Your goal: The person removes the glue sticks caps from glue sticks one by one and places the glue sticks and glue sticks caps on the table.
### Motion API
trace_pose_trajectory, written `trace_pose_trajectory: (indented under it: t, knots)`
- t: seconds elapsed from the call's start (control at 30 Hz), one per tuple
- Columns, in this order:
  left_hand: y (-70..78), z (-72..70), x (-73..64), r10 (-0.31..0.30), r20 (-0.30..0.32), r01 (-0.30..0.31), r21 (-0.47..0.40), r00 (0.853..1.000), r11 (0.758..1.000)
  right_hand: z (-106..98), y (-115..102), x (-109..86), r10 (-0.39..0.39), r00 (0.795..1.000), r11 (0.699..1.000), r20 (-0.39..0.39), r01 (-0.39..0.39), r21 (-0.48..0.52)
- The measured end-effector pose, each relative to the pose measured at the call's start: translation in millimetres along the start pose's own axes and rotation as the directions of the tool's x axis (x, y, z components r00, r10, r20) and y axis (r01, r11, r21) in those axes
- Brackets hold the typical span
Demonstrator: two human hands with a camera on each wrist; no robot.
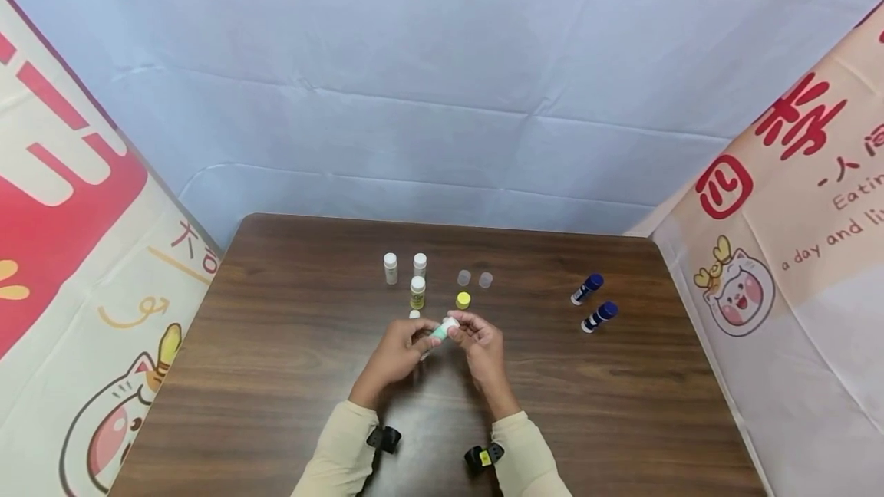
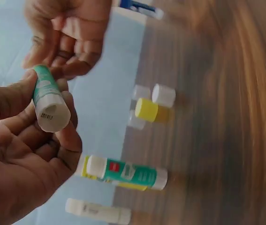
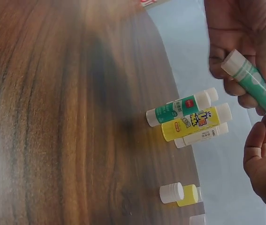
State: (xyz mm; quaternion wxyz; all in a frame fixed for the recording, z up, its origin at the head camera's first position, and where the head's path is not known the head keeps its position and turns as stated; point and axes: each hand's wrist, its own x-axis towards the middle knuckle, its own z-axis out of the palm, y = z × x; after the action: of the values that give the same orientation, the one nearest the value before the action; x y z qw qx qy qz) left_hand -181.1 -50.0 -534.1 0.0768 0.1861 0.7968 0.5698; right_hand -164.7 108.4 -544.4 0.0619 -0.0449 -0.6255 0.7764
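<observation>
Holding a slim green-and-white plastic glue stick [image 3: 254, 82] tilted above the brown wood-grain table [image 1: 311, 343] — curled round its barrel with the left hand [image 1: 395, 350], pinching its other end with the right hand [image 1: 486, 349]. Best to brace the barrel firmly and turn or pull only along its axis, avoiding any sideways bend. Cannot make out the tip within the right-hand pinch, so better to press lightly there. Work high enough to clear the upright yellow-labelled glue stick [image 3: 193, 123] and green-labelled glue stick [image 3: 178, 110] close by, easily toppled — and avoid sweeping the loose white plastic cap [image 3: 171, 192], yellow plastic cap [image 1: 463, 300] and translucent plastic caps [image 1: 464, 278].
</observation>
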Motion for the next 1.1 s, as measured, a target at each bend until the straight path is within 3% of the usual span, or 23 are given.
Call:
trace_pose_trajectory:
  t: [0.07, 0.23, 0.4, 0.5, 0.57, 0.63, 0.73, 0.83, 1.0, 1.1]
  knots:
    - [-0.9, 0.7, -0.2, -0.065, 0.013, 0.066, -0.087, 0.998, 0.994, -1, 0, 0.9, 0.039, 0.999, 0.999, -0.005, -0.039, 0.018]
    - [-0.8, 6.9, -2.4, -0.132, -0.048, 0.118, -0.228, 0.990, 0.967, 0, -1, 3.2, 0.146, 0.989, 0.985, -0.022, -0.143, 0.094]
    - [0.5, 18.5, -3.0, -0.168, -0.194, 0.124, -0.219, 0.967, 0.968, 6, 0, 4.7, 0.210, 0.975, 0.970, -0.078, -0.198, 0.141]
    - [1.7, 26.7, -2.9, -0.159, -0.305, 0.119, -0.145, 0.939, 0.982, 11, 1, 5.0, 0.216, 0.969, 0.973, -0.117, -0.204, 0.109]
    - [2.3, 33.0, -2.9, -0.113, -0.388, 0.099, -0.054, 0.915, 0.994, 14, 2, 4.7, 0.214, 0.966, 0.975, -0.141, -0.204, 0.083]
    - [2.3, 39.7, -3.3, -0.031, -0.473, 0.083, 0.090, 0.881, 0.992, 17, 2, 4.4, 0.215, 0.962, 0.976, -0.166, -0.204, 0.077]
    - [2.2, 47.9, -4.8, 0.128, -0.558, 0.058, 0.303, 0.820, 0.951, 22, 2, 3.5, 0.222, 0.952, 0.974, -0.208, -0.206, 0.096]
    - [0.1, 53.0, -5.5, 0.237, -0.590, 0.040, 0.417, 0.772, 0.908, 26, 2, 1.8, 0.219, 0.943, 0.974, -0.250, -0.194, 0.120]
    - [-2.7, 56.3, -5.6, 0.270, -0.617, 0.070, 0.469, 0.739, 0.880, 35, 0, -1.5, 0.201, 0.930, 0.977, -0.308, -0.167, 0.134]
    - [-2.0, 55.7, -5.8, 0.239, -0.626, 0.101, 0.458, 0.743, 0.883, 36, -2, -1.4, 0.201, 0.930, 0.977, -0.309, -0.166, 0.136]
